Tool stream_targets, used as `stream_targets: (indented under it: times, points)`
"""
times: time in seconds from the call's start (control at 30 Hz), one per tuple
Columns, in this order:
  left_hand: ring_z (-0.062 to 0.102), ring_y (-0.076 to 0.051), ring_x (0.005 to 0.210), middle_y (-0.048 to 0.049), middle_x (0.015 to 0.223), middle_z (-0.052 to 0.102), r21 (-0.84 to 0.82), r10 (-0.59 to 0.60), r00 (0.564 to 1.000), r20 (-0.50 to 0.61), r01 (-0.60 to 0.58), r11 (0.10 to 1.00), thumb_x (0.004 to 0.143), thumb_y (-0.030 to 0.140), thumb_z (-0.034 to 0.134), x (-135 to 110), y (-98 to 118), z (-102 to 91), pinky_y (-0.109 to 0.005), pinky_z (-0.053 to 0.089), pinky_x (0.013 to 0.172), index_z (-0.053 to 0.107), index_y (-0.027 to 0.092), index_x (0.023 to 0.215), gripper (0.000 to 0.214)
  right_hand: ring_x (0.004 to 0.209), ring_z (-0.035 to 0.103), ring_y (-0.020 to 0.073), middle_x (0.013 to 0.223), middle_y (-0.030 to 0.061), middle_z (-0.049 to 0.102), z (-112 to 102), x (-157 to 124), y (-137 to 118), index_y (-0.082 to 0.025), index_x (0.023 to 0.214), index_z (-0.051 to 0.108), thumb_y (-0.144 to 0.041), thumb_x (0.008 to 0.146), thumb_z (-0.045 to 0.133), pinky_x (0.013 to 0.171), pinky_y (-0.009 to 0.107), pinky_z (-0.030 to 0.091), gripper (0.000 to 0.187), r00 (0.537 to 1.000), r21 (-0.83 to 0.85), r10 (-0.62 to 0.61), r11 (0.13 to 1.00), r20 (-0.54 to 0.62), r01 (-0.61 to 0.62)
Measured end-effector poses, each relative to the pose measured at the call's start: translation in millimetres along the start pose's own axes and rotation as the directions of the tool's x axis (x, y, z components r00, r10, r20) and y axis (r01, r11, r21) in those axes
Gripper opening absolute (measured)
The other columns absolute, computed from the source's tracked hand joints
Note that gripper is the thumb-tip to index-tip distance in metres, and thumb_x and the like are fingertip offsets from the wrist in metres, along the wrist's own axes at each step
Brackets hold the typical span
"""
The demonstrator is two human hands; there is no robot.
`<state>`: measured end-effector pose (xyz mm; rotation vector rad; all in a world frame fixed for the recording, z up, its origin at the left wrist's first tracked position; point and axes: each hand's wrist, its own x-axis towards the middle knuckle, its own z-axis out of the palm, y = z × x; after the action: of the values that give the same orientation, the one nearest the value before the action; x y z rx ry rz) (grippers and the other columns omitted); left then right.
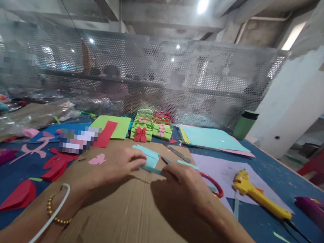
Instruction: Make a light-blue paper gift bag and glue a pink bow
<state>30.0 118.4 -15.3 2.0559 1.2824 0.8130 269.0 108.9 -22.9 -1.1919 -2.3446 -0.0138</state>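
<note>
Both hands meet over a brown cardboard sheet (126, 219) in front of me. My left hand (118, 165) pinches one end of a narrow light-blue paper strip (151, 170). My right hand (182, 183) pinches the strip's other end, fingers closed. Just beyond the strip lie light-blue paper pieces (149, 155). Scissors with a red handle (215, 183) lie partly hidden behind my right hand. A bracelet of gold beads and a white band sit on my left wrist.
A yellow glue gun (256, 193) lies at right on pale paper. Green paper baskets with red bows (149, 129), a stack of coloured sheets (211, 138) and a green cup (244, 124) stand farther back. Red and pink cut-outs (56, 163) litter the left. Behind a perforated screen sit other people.
</note>
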Motion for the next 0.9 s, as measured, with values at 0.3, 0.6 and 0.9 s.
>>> stream_targets:
  times: [0.3, 0.6, 0.9]
  points:
    - [0.046, -0.038, 0.128, -0.0154, 0.141, 0.053, 0.633, 0.237, 0.971, -0.012, -0.176, 0.754, 0.084, 0.046, 0.07, 28, -4, 8.2, -0.053, 0.035, 0.107, 0.058, 0.025, 0.137, 0.059, 0.056, 0.047, 0.0145, 0.064, 0.0001, 0.06, -20, 2, 41, -0.021, 0.072, 0.059, -0.023, 0.096, 0.046, 0.056, 0.027, 0.026, 0.028, 0.972, -0.031, 0.203, 0.978, -0.121, -0.208]
    - [0.049, -0.033, 0.121, -0.0133, 0.129, 0.059, 0.708, 0.311, 0.944, 0.109, -0.293, 0.642, 0.088, 0.035, 0.065, 20, -6, 21.2, -0.052, 0.028, 0.11, 0.058, 0.023, 0.135, 0.049, 0.067, 0.059, 0.0166, 0.075, 0.0045, 0.071, -18, -4, 30, -0.019, 0.085, 0.07, -0.019, 0.097, 0.049, 0.06, 0.027, 0.028, 0.024, 0.978, -0.086, 0.196, 0.976, -0.072, -0.202]
    - [0.049, -0.032, 0.114, -0.01, 0.129, 0.061, 0.644, 0.198, 0.973, 0.116, -0.225, 0.731, 0.089, 0.032, 0.062, -21, 5, 10.1, -0.049, 0.035, 0.102, 0.058, 0.026, 0.137, 0.048, 0.084, 0.065, 0.0185, 0.097, 0.0059, 0.076, -10, -6, 25, -0.021, 0.102, 0.073, -0.014, 0.097, 0.048, 0.071, 0.027, 0.038, 0.027, 0.997, -0.045, 0.074, 0.996, -0.024, -0.075]
